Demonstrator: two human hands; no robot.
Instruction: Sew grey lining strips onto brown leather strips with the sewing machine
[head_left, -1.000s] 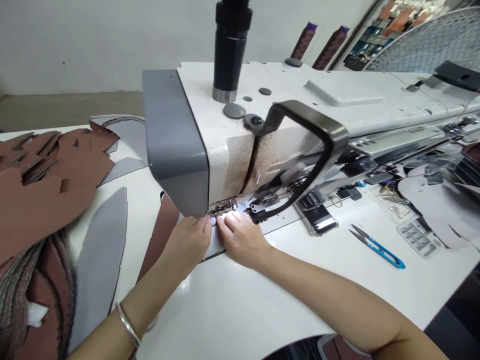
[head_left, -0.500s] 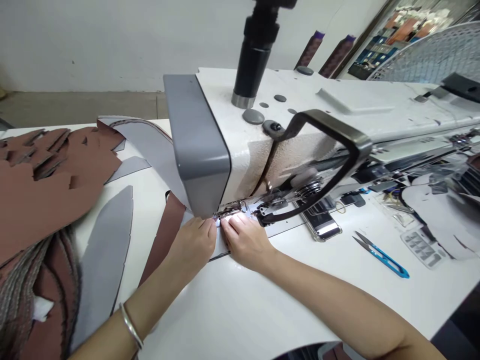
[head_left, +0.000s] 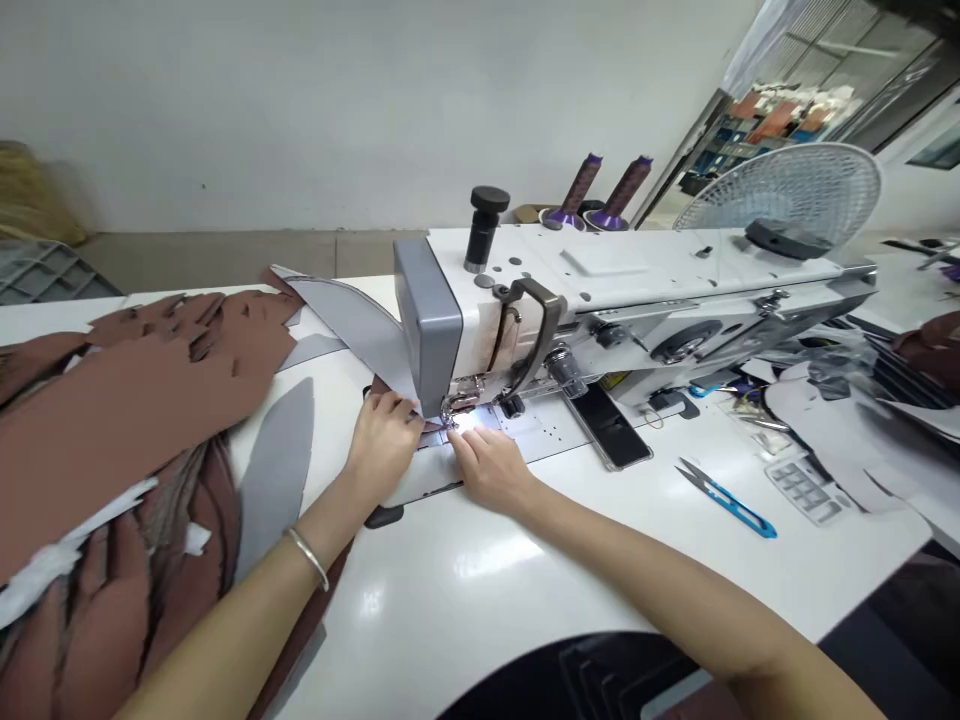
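Note:
A white sewing machine point(head_left: 630, 265) with a grey end cover stands before me, its needle area point(head_left: 454, 410) lit. Just left of the presser foot, my left hand point(head_left: 384, 440) is closed on a brown leather-like piece point(head_left: 433, 427), with a silver bangle on that wrist. My right hand point(head_left: 491, 470) rests on the needle plate right of the foot, fingers curled together and thumb tip near the needle. What lies under those fingers is hidden. A long grey strip point(head_left: 360, 320) runs from the back left to behind the machine head.
Stacked brown cut pieces point(head_left: 150, 400) cover the left of the table, beside a loose grey piece point(head_left: 277, 470). On the right lie a phone point(head_left: 611, 425), blue thread snips point(head_left: 727, 498) and pale cut pieces point(head_left: 832, 430). Thread cones point(head_left: 626, 190) and a fan point(head_left: 787, 190) stand behind.
The view has pulled back and shows more of the machine. My left hand has shifted left, away from the right hand, so a gap opens between them. The right stays by the needle.

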